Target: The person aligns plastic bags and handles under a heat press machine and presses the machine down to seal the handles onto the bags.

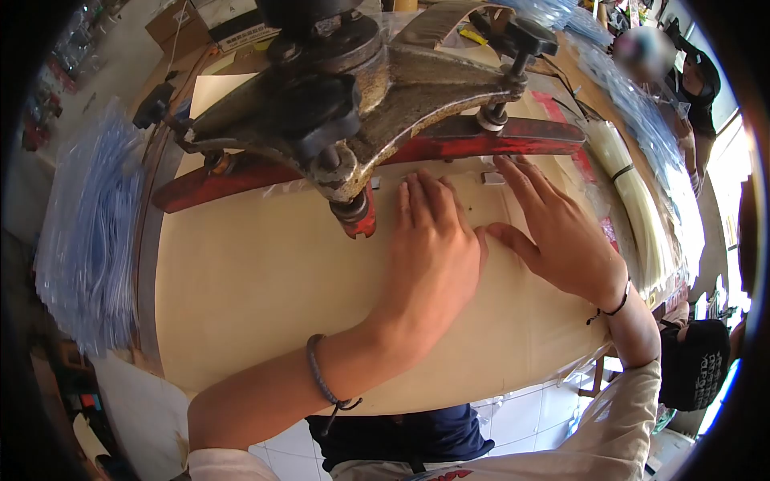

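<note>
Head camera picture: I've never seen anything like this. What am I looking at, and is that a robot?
No robot here. A camera worn on a person's head looks forward and down. Their bare left hand and right hand lie palm down on a large tan sheet; neither appears to grip anything. Over it is a worn metal frame with a long red bar underneath; I can't tell what it does. A clear plastic stack sits at picture left, and a pale bundle at right.
</note>
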Action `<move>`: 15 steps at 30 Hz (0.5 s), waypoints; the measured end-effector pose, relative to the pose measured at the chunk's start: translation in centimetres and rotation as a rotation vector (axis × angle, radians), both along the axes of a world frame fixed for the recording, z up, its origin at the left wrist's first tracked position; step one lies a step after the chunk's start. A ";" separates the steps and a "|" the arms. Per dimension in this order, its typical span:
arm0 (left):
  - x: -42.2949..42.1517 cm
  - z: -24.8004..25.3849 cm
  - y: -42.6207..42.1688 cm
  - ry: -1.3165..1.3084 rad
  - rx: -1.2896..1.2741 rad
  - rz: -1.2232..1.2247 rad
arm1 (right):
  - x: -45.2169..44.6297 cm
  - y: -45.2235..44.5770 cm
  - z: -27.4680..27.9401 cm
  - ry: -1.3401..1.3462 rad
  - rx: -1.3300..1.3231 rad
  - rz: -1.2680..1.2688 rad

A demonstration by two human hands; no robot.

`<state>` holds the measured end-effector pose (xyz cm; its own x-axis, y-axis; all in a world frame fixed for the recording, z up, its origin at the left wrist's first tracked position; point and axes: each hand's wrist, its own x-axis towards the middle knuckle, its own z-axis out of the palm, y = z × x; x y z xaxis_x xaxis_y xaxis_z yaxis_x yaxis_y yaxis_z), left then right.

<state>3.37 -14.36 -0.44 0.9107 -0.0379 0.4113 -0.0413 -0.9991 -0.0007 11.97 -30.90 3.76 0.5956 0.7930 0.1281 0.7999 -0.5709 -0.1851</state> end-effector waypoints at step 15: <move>0.0 -0.6 -0.2 0.025 0.163 0.052 | 0.7 0.4 -0.5 -0.060 0.002 0.089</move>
